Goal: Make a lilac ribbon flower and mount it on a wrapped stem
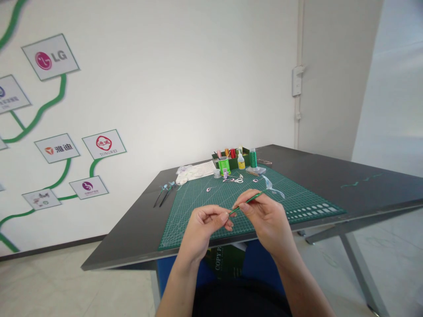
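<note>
A thin green stick (248,200) slants between my two hands, its upper end pointing away to the right. My left hand (208,224) is closed, with thumb and forefinger pinching the stick's lower end. My right hand (264,215) is closed around its upper part, thumb underneath and fingers above. Both hands are raised over the near edge of the green cutting mat (198,200). Just beyond my right hand lies a pale blue, translucent strip (272,188). Small scissors (238,179) rest farther back on the mat.
At the back stand a dark green box (235,164) of thread spools, a bright green tin (224,166), a glue bottle (241,161) and a green spool (253,158). Two dark sticks with blue tops (167,193) lie left of the mat. Green thread (350,184) lies on the black table (317,169).
</note>
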